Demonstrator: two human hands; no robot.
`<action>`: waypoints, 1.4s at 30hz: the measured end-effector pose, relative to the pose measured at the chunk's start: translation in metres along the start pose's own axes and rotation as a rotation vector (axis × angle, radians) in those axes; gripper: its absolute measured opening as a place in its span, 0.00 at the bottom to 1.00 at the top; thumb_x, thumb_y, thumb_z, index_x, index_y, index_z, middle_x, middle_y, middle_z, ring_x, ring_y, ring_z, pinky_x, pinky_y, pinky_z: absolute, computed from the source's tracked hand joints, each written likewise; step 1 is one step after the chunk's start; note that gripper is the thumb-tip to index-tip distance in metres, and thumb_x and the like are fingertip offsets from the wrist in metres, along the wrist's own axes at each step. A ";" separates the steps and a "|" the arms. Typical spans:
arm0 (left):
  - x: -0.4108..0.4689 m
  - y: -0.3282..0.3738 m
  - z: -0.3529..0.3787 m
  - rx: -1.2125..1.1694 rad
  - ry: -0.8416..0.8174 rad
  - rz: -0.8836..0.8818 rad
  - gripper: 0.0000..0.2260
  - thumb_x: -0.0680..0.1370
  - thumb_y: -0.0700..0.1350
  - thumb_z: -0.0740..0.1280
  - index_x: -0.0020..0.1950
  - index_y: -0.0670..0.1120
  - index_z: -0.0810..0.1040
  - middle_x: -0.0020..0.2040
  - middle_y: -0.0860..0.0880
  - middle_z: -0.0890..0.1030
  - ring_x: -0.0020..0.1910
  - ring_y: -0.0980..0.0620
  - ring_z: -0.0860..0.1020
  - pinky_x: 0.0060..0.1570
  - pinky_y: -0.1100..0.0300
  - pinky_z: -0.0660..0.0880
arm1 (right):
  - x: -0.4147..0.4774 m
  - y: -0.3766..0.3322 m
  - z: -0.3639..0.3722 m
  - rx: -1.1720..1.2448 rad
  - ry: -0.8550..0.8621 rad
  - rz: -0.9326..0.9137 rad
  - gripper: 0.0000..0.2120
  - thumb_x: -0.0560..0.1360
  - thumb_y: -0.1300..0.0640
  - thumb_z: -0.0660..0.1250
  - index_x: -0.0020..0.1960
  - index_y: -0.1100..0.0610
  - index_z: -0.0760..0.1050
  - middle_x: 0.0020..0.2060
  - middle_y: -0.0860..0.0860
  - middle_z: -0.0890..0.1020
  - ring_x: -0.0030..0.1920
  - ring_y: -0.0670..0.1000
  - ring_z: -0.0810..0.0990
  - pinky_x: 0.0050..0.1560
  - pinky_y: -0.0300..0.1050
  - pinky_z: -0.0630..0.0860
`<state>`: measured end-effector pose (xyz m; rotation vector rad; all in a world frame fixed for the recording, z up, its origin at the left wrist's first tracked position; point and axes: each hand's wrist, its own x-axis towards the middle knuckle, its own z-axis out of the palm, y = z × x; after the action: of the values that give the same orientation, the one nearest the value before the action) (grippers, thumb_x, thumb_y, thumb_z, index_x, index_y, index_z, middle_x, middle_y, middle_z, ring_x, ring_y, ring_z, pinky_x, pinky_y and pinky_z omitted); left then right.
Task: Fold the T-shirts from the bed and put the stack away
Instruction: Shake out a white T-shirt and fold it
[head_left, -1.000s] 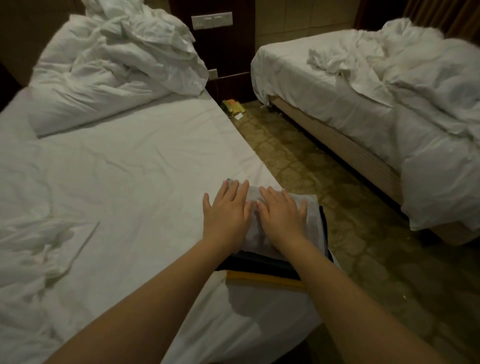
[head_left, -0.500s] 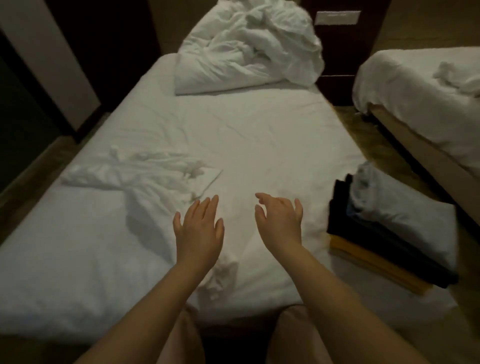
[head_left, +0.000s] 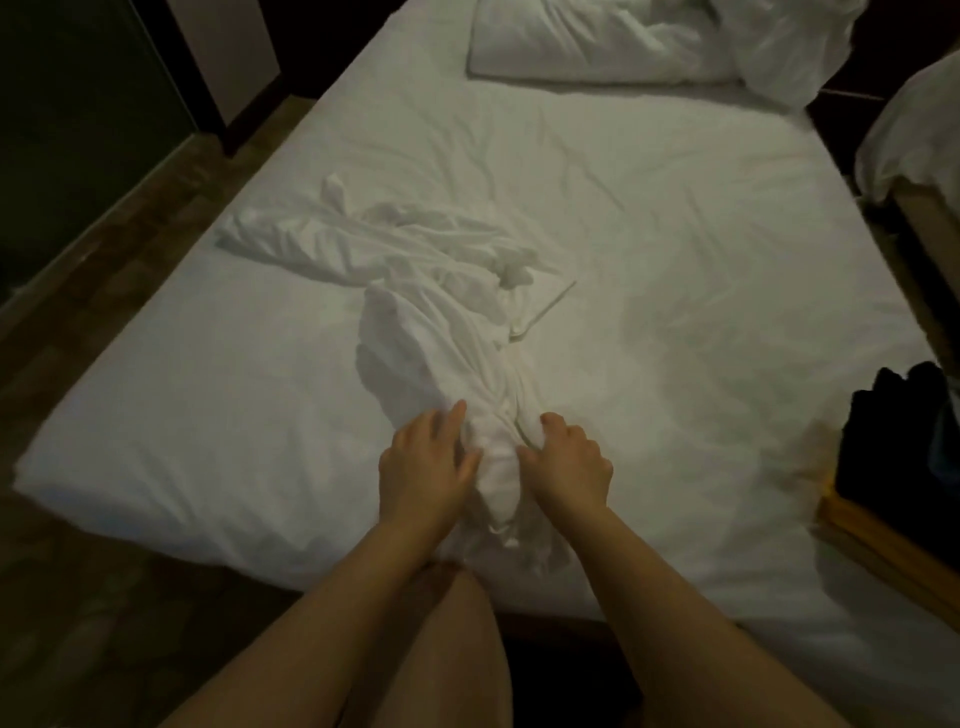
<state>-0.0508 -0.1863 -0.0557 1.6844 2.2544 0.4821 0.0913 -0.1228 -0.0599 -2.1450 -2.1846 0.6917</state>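
A crumpled white T-shirt (head_left: 426, 306) lies across the middle of the white bed (head_left: 675, 249), its near end bunched at the bed's front edge. My left hand (head_left: 423, 470) and my right hand (head_left: 569, 462) each grip that bunched near end, one on either side. The stack of folded T-shirts (head_left: 893, 457), dark ones on a yellow one, sits at the bed's right edge, partly cut off by the frame.
A rumpled white duvet and pillow (head_left: 649, 41) lie at the head of the bed. A second bed (head_left: 914, 145) stands to the right across a narrow aisle. Wooden floor (head_left: 104, 291) runs along the left side.
My hands left the folded stack, crossed to the left over the bed and took hold of the crumpled white T-shirt. The view swung left, so the stack now sits at the right edge.
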 end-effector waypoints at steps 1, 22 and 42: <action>0.000 0.003 0.005 -0.028 -0.044 0.002 0.29 0.75 0.63 0.49 0.74 0.53 0.60 0.62 0.46 0.72 0.59 0.45 0.72 0.54 0.51 0.72 | 0.002 0.003 0.003 0.032 -0.013 0.017 0.20 0.77 0.48 0.58 0.68 0.52 0.64 0.62 0.55 0.74 0.60 0.58 0.73 0.58 0.52 0.69; -0.055 0.098 -0.138 -0.748 0.424 -0.002 0.17 0.77 0.42 0.64 0.66 0.51 0.73 0.63 0.50 0.76 0.62 0.50 0.74 0.64 0.53 0.70 | -0.084 0.068 -0.204 1.234 0.798 0.119 0.12 0.81 0.59 0.55 0.42 0.58 0.73 0.35 0.51 0.74 0.34 0.47 0.74 0.43 0.43 0.71; -0.174 0.160 -0.173 -1.142 0.242 0.318 0.24 0.76 0.33 0.64 0.62 0.60 0.69 0.58 0.57 0.76 0.54 0.56 0.77 0.54 0.63 0.76 | -0.242 0.037 -0.154 1.115 0.369 -0.408 0.11 0.78 0.54 0.61 0.39 0.55 0.76 0.33 0.50 0.77 0.33 0.46 0.74 0.33 0.35 0.71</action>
<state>0.0632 -0.3283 0.1740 1.3199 1.2689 1.6968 0.1894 -0.3074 0.1403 -1.1017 -1.3928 1.0171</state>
